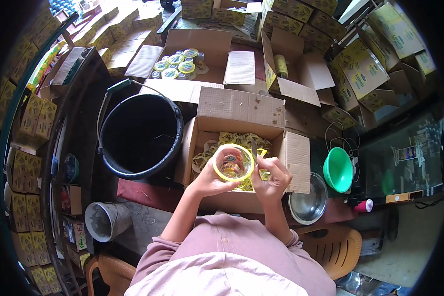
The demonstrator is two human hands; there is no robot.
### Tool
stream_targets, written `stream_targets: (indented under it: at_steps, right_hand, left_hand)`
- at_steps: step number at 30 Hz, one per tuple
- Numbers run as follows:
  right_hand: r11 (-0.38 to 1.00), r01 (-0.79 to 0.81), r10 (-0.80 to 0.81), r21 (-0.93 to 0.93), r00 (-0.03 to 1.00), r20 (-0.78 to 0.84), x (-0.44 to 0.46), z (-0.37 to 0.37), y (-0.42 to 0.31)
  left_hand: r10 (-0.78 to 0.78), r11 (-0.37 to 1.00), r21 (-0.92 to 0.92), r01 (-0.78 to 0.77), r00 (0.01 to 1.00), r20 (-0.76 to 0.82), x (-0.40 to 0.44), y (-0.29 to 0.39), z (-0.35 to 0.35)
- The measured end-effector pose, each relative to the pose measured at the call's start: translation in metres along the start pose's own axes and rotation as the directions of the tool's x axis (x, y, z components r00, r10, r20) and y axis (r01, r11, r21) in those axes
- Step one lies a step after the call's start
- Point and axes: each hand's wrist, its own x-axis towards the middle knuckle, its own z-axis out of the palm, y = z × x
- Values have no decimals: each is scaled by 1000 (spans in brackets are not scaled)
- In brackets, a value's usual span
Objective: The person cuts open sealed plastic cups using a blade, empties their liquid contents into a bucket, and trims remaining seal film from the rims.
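A clear plastic cup with a yellow rim (234,165) is gripped in my left hand (207,180), its round mouth facing up towards me. My right hand (272,181) is closed on a knife (253,148), whose narrow blade points away from me beside the cup's right edge. Next to the blade a thin yellow strip (263,153) shows at the right fingers; whether it is still joined to the rim, I cannot tell. Both hands are above an open cardboard box (241,108), in which a heap of yellow plastic strips (239,139) lies.
Left of the box stands a large black bucket (140,133). Behind is a carton (197,39) of yellow-lidded cups (177,64). A green bowl (338,170) and a clear basin (308,200) are at right. A grey bucket (107,221) sits lower left; another open carton (293,89) is farther back.
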Motion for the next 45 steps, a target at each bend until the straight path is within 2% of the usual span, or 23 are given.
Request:
stream_targets:
  at_steps: [5,11,14,17,20,23,29,32,38,41,44,45]
  right_hand:
    - [1000,22,-22,11,999,-29,-6,1,1]
    - [998,47,-49,-41,998,-27,-8,1,-2]
    - [996,61,-62,-68,998,-20,-6,1,-1]
    - [996,51,-51,-71,999,3,-4,-1,1]
    - [999,-12,10,44,999,49,1,-4,1]
    - [994,-50,49,97,999,13,0,-2,2]
    - [997,-10,10,75,1000,-6,-9,1,8]
    - [998,-4,4,60,1000,-11,-4,0,3]
    - [997,-30,28,67,999,32,1,-2,5]
    - [994,-47,44,95,999,32,1,-2,6]
    - [998,-25,26,54,1000,-17,1,-1,9]
    - [999,-25,26,46,999,-20,1,0,9]
  left_hand:
    - [16,1000,5,-16,996,-89,0,-6,2]
    - [41,999,15,-40,994,-99,2,0,4]
    - [1,1000,5,-1,998,-67,1,-1,2]
    - [104,973,202,-109,994,36,3,0,-1]
    - [62,983,167,-69,997,48,2,-1,-2]
    - [72,987,146,-67,997,-24,1,-3,2]
    - [90,988,131,-84,995,-39,0,-8,-1]
    - [88,996,15,-87,996,-11,0,-9,0]
    - [63,993,93,-68,997,54,-3,-9,-1]
    - [64,995,69,-68,996,55,0,-8,-3]
    - [51,996,77,-49,998,-29,2,-3,0]
    - [3,996,88,2,999,-52,2,-3,0]
